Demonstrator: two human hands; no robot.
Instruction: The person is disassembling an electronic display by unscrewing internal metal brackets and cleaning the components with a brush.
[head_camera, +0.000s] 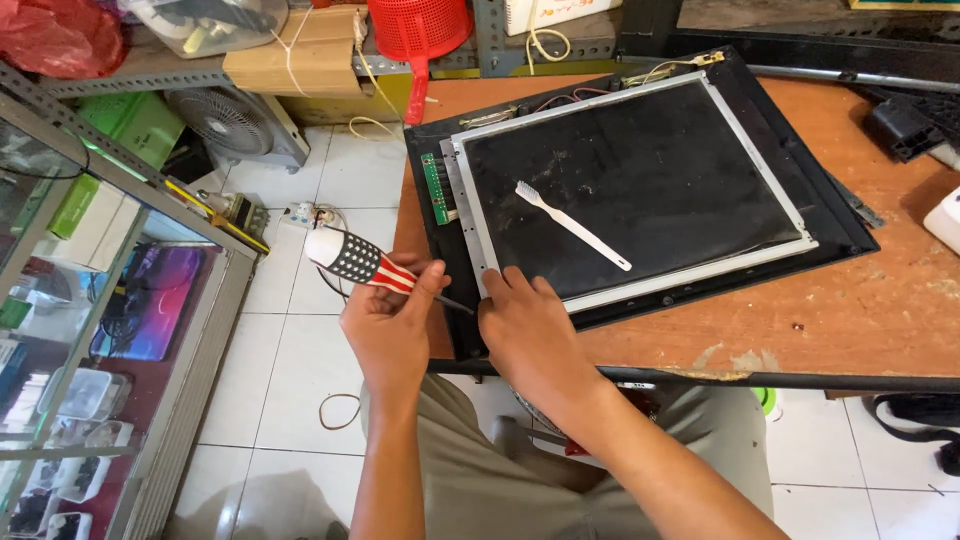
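Note:
My left hand (392, 325) grips a screwdriver (358, 260) with a red, white and dark patterned handle. Its shaft points toward the near left corner of a flat display panel (640, 170) with a metal frame. The panel lies face down in a black bezel (845, 215) on a brown wooden table (880, 310). My right hand (530, 335) rests flat on the panel's near left corner, fingers apart, holding nothing. A white toothbrush (572, 225) lies on the dark back of the panel. A small green circuit board (436, 188) sits along the panel's left edge.
A glass display cabinet (100, 330) stands at the left. A fan (235, 125), a power strip (305, 213) and cables lie on the white tiled floor. A red plastic scoop (420, 35) hangs at the back. Black parts (900, 125) sit at the table's right.

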